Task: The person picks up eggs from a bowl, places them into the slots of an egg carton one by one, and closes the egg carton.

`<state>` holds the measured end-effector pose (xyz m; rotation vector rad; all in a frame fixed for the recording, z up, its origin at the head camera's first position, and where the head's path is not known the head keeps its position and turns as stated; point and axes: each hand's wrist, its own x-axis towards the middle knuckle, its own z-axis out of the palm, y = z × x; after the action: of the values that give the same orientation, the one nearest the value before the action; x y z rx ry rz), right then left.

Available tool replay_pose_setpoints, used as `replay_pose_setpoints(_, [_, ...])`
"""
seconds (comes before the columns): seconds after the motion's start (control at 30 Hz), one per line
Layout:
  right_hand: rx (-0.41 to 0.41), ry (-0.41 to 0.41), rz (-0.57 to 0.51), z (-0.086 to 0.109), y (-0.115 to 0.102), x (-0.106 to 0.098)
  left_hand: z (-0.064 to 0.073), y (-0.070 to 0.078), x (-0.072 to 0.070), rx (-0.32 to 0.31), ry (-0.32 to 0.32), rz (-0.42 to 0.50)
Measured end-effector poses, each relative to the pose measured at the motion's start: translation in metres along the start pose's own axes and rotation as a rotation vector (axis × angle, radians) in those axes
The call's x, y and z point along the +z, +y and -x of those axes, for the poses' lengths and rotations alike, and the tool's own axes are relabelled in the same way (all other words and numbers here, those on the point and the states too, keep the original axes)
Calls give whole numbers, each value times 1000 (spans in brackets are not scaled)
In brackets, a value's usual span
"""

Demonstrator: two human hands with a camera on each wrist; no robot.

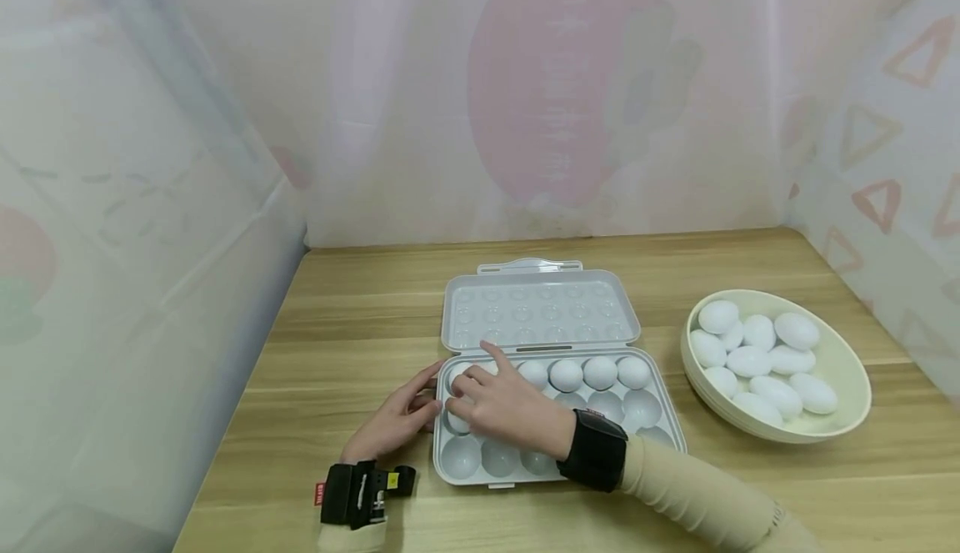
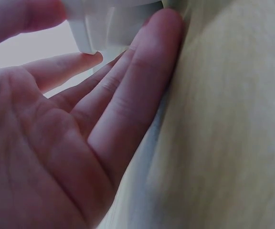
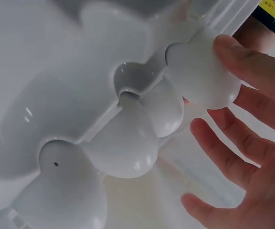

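Observation:
An egg carton [image 1: 465, 479] of pale grey plastic lies with its lid [image 1: 540, 309] folded back. White eggs [image 1: 600, 373] sit along its back row. My right hand [image 1: 510, 407] reaches over the carton's left end. In the right wrist view its thumb and fingers hold a white egg [image 3: 202, 71] at a well near the carton's edge; other eggs stand beside it. At the left side my left hand [image 1: 393, 424] touches the carton's edge. In the left wrist view its fingers [image 2: 132, 90] extend fairly straight against the rim, low by the tabletop.
A cream bowl [image 1: 843, 403] with several white eggs stands on the right of the wooden table [image 1: 352, 311]. The carton's front row has bare wells [image 1: 461, 457]. Printed cloth [image 1: 390, 161] hangs behind and on both sides.

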<state>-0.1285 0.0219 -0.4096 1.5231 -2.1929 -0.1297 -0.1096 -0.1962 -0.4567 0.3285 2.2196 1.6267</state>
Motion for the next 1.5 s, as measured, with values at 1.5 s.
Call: replay_pose_setpoints(1.5, [174, -28, 17, 78, 73, -46, -1, -1, -1, 3, -6, 13])
